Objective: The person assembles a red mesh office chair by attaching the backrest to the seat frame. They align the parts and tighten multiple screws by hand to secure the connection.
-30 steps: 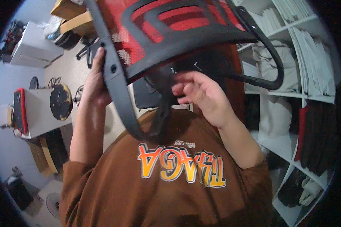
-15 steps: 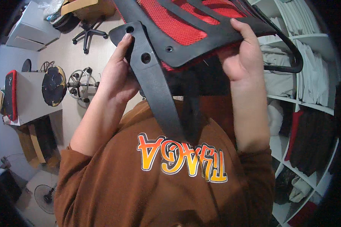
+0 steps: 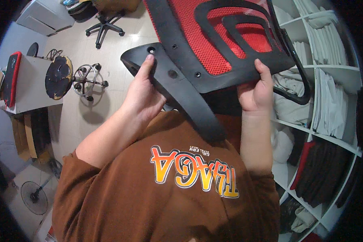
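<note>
My left hand is closed round a curved black chair bracket, its thumb just below a hole near the upper end. The bracket's other end slants down to the right in front of my brown shirt. Against its upper edge lies a chair backrest, a black plastic frame over red mesh, with small round holes along its side. Its lower edge is gripped in my right hand, thumb on the frame and fingers hidden underneath. Whether bracket and backrest are fastened together I cannot tell.
A black loop-shaped bar is right of the backrest, before white shelves of folded cloth. On the left are a white table, a worn round stool, a star-shaped chair base and a floor fan.
The backrest has come lower and turned, so more of its red mesh shows. My left hand has shifted down and right, and the bracket slants more to the right.
</note>
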The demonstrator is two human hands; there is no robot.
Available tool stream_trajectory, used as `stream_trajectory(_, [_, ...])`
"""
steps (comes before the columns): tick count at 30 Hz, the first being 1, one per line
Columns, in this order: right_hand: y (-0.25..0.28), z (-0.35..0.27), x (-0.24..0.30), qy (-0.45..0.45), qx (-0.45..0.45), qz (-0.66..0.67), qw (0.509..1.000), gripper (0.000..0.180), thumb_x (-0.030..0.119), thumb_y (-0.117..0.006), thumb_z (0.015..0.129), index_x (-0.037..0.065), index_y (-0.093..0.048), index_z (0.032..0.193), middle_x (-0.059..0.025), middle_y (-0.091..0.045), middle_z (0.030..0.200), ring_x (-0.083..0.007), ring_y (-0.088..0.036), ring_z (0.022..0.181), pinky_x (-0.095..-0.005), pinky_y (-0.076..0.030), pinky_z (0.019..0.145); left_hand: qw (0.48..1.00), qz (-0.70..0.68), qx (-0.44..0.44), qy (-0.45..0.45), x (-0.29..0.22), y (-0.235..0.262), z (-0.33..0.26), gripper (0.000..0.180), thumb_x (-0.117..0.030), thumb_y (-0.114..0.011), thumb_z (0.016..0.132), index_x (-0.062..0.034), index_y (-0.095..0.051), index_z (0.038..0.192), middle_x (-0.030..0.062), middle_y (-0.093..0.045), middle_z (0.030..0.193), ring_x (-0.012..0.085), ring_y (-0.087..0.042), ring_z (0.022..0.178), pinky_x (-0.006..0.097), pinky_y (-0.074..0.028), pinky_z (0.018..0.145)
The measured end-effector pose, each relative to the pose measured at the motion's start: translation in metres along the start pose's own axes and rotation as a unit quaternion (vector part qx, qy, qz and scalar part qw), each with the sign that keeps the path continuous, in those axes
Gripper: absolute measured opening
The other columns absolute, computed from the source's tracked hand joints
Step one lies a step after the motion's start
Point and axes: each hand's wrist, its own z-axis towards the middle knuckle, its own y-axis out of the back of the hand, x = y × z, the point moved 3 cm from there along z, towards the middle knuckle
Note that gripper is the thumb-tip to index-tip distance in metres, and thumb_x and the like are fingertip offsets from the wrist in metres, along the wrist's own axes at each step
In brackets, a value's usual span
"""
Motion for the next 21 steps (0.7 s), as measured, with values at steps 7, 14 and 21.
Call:
stream_trajectory(7, [0.002, 0.004, -0.004, -0.026, 0.016, 0.075, 0.997, 0.031, 0.003, -0.061, 0.082, 0.002, -0.053, 0.111, -0.0087, -0.060, 0.103, -0.0243, -0.061, 0.094, -0.0435, -0.053, 0.082, 1.000, 0.020, -0.003, -0.023, 0.005, -0.003, 0.001, 0.049, -0.045, -0.041, 0.099, -0.0078, -0.048, 0.129, 0.0088, -0.054, 0.130, 0.0257, -0.049, 0.122, 0.046, -0.033, 0.108])
stream_trajectory(14, [0.012, 0.001, 0.003, 0.013, 0.061, 0.074, 0.995, 0.039, 0.002, -0.066, 0.078, 0.005, -0.052, 0.115, -0.0060, -0.058, 0.105, -0.0202, -0.059, 0.095, -0.0365, -0.050, 0.087, 0.995, 0.077, 0.037, -0.052, 0.015, -0.005, 0.011, 0.027, -0.025, -0.057, 0.094, -0.0054, -0.058, 0.113, 0.0066, -0.064, 0.108, 0.0212, -0.061, 0.100, 0.041, -0.047, 0.093])
stream_trajectory(21, [0.034, -0.037, 0.061, 0.173, 0.055, 0.049, 0.982, 0.039, 0.007, -0.067, 0.077, 0.005, -0.054, 0.113, -0.0033, -0.059, 0.099, -0.0168, -0.058, 0.093, -0.0329, -0.049, 0.084, 0.982, 0.155, 0.102, -0.025, 0.038, -0.034, 0.023, 0.037, -0.032, -0.061, 0.090, -0.0076, -0.054, 0.117, 0.0063, -0.062, 0.110, 0.0219, -0.060, 0.101, 0.041, -0.045, 0.093])
